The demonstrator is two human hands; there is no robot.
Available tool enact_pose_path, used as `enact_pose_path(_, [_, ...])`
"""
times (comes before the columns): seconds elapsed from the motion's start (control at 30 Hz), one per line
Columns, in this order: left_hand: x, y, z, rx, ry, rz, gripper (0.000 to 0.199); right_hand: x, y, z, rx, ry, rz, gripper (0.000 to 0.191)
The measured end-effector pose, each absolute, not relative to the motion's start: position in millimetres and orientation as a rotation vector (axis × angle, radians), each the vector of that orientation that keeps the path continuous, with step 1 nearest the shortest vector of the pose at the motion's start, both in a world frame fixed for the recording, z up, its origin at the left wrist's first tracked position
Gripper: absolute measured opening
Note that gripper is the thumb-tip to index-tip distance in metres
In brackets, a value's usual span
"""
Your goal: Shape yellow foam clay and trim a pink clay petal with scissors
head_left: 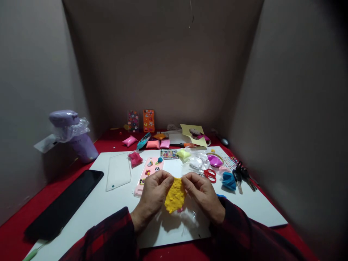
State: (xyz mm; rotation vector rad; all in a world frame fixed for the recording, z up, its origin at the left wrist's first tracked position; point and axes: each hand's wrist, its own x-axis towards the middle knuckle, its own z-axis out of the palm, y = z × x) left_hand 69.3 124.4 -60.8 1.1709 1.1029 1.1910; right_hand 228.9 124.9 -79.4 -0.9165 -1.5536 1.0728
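Note:
A flattened, lumpy piece of yellow clay (pixel 175 197) hangs between my two hands above the white board (pixel 108 210). My left hand (pixel 153 194) pinches its upper left edge between thumb and fingers. Its upper right edge is gripped the same way by my right hand (pixel 203 194). Behind my left hand lies a pink phone case (pixel 141 183) with small clay shapes on it, partly covered by the hand. Red-handled scissors (pixel 210 175) rest just beyond my right hand. A small pink bit shows under the clay.
A clear phone case (pixel 119 172) and a dark tablet-like slab (pixel 66 203) lie left. Keys (pixel 238 177) and a blue clay packet (pixel 228 181) are right. Several clay packets (pixel 129 141) sit at the back, near an orange decorated case (pixel 148 120). A purple wrapped object (pixel 78 139) leans far left.

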Motion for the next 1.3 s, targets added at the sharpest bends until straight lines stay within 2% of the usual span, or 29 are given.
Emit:
enact_pose_path(0.7, [69,128,-64,1.277,1.093,1.201,0.028,230,131,-89,-0.965,-1.472,1.069,0.037])
enact_pose_path(0.93, [69,128,-65,1.302,1.109,1.219,0.027,227,131,-88,-0.856,-1.393,1.285,0.032])
enact_pose_path(1.3, [67,128,-59,1.174,1.051,1.205,0.03,229,133,-87,-0.875,-1.336,1.305,0.034])
